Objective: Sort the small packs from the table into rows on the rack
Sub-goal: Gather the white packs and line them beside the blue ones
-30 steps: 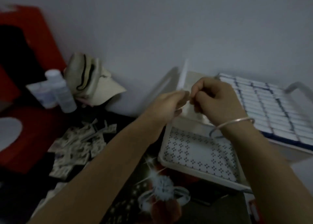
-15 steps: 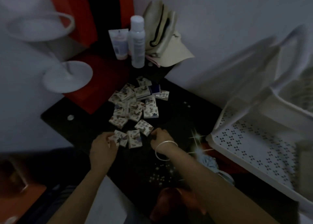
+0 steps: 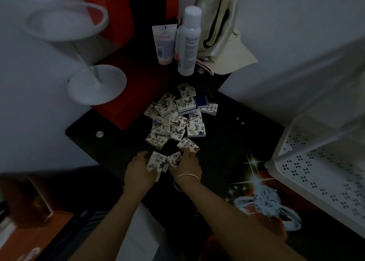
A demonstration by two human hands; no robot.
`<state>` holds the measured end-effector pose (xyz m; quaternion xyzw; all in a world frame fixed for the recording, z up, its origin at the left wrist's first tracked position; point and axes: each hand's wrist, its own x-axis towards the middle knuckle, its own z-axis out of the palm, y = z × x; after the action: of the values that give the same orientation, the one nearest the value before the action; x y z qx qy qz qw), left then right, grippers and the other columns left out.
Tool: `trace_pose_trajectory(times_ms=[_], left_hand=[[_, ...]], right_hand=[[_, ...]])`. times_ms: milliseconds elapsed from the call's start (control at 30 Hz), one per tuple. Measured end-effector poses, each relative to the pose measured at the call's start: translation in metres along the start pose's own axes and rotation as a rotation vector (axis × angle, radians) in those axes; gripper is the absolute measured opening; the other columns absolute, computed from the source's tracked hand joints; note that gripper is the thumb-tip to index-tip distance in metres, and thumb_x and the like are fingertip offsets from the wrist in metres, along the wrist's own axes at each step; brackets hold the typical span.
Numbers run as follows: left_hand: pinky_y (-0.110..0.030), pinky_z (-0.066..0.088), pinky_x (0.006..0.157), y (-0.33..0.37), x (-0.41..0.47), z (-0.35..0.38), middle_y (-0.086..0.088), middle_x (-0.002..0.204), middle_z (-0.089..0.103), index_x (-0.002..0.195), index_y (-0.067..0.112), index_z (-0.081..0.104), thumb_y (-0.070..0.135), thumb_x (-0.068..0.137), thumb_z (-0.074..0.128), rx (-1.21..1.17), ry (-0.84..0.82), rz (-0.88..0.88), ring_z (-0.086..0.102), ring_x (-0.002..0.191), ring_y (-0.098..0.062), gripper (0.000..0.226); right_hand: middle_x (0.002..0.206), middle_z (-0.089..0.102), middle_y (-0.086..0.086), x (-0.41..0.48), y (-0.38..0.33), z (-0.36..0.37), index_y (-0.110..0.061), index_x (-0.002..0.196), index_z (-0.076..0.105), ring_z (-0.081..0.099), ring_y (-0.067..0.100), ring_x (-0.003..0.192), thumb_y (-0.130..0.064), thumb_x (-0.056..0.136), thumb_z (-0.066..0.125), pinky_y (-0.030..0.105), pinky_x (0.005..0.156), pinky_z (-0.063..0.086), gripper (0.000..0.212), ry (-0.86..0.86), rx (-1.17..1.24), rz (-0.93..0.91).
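Dim light, detail poor.

1. Left hand (image 3: 139,172): one, fingers curled round a few packs (image 3: 158,162) at the pile's near edge. The number held cannot be counted, as the hand hides part of them.
2. Right hand (image 3: 186,167): one, with one bracelet (image 3: 185,178) at the wrist. Its fingers are bent over a pack beside the left hand's and hide their own tips.
3. Loose packs on the black table (image 3: 227,134): roughly fifteen, overlapping, so no exact count. One blue pack (image 3: 201,101) lies among them.
4. Rack (image 3: 316,172), right: one perforated white shelf visible and bare, cut off by the frame. Its upper part is blurred.
5. Far edge: one tube (image 3: 164,43), one bottle (image 3: 188,41), one cap (image 3: 221,35), one white stand (image 3: 88,53).
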<state>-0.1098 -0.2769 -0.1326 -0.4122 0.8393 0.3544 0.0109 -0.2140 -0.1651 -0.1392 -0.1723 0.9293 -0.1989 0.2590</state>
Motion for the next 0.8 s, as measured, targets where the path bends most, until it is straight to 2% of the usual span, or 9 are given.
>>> trace_pose_trajectory(times_ms=[67,167,233,367,467,533,600,700,800], left_hand=[[-0.035,0.053,0.079,0.005,0.006,-0.002,-0.015,0.115,0.061,0.129,0.008,0.053,0.018,0.075,0.072,0.007,-0.064,-0.007,0.062,0.1,-0.03,0.058],[-0.031,0.05,0.067,0.016,0.006,-0.006,-0.017,0.1,0.062,0.108,0.008,0.063,0.015,0.076,0.07,0.006,-0.067,0.036,0.062,0.084,-0.028,0.033],[-0.028,0.045,0.065,0.027,0.001,-0.009,-0.01,0.096,0.062,0.105,0.01,0.06,0.014,0.08,0.068,-0.05,-0.049,0.047,0.06,0.082,-0.023,0.027],[-0.027,0.045,0.073,0.065,-0.01,-0.02,0.003,0.093,0.059,0.108,0.015,0.057,0.02,0.084,0.069,-0.218,-0.081,0.043,0.059,0.089,-0.018,0.027],[-0.031,0.053,0.078,0.107,-0.021,-0.032,0.012,0.098,0.062,0.108,0.025,0.059,0.018,0.086,0.067,-0.418,-0.128,0.147,0.062,0.09,-0.009,0.024],[-0.028,0.054,0.079,0.141,-0.03,-0.041,0.013,0.102,0.066,0.108,0.03,0.063,0.014,0.088,0.065,-0.523,-0.147,0.278,0.064,0.091,-0.005,0.026],[-0.027,0.055,0.076,0.182,-0.042,-0.05,0.01,0.098,0.069,0.103,0.031,0.064,0.009,0.088,0.064,-0.606,-0.152,0.398,0.066,0.089,-0.006,0.026],[-0.022,0.054,0.07,0.25,-0.065,-0.062,0.005,0.092,0.071,0.1,0.024,0.065,0.003,0.085,0.065,-0.679,-0.173,0.597,0.068,0.082,-0.007,0.026],[-0.021,0.055,0.065,0.317,-0.089,-0.071,0.004,0.088,0.072,0.095,0.025,0.064,-0.001,0.082,0.068,-0.756,-0.178,0.775,0.069,0.076,-0.005,0.029]], right_hand=[[0.144,0.033,0.014,0.004,0.002,-0.002,-0.015,0.142,0.028,0.036,0.031,0.13,-0.043,0.074,0.074,0.041,0.098,0.044,0.087,-0.042,-0.008,-0.008],[0.146,0.029,0.013,0.002,0.012,-0.013,-0.016,0.137,0.036,0.034,0.031,0.132,-0.044,0.071,0.077,0.039,0.103,0.041,0.083,-0.043,0.03,-0.037],[0.136,0.041,0.01,-0.003,0.021,-0.028,-0.015,0.129,0.043,0.046,0.028,0.123,-0.044,0.07,0.079,0.035,0.097,0.045,0.075,-0.043,0.115,-0.058],[0.106,0.064,0.004,-0.018,0.034,-0.079,-0.019,0.116,0.046,0.062,0.023,0.095,-0.056,0.067,0.076,0.031,0.075,0.051,0.069,-0.076,0.218,-0.051],[0.073,0.065,0.004,-0.038,0.044,-0.129,-0.024,0.105,0.048,0.062,0.019,0.065,-0.056,0.075,0.069,0.03,0.059,0.047,0.049,0.124,0.222,-0.138],[0.06,0.06,-0.005,-0.055,0.049,-0.167,-0.024,0.102,0.056,0.054,0.005,0.052,-0.05,0.081,0.065,0.024,0.054,0.043,0.034,0.25,0.244,-0.205],[0.059,0.059,-0.009,-0.075,0.054,-0.207,-0.024,0.097,0.059,0.052,0.0,0.049,-0.044,0.085,0.063,0.012,0.05,0.036,0.023,0.35,0.259,-0.256],[0.07,0.066,-0.006,-0.11,0.062,-0.264,-0.025,0.093,0.057,0.057,0.0,0.058,-0.038,0.088,0.061,0.014,0.056,0.041,0.014,0.51,0.29,-0.334],[0.066,0.062,-0.01,-0.147,0.074,-0.316,-0.023,0.094,0.057,0.057,0.003,0.057,-0.035,0.089,0.06,0.013,0.054,0.038,0.013,0.676,0.268,-0.358]])
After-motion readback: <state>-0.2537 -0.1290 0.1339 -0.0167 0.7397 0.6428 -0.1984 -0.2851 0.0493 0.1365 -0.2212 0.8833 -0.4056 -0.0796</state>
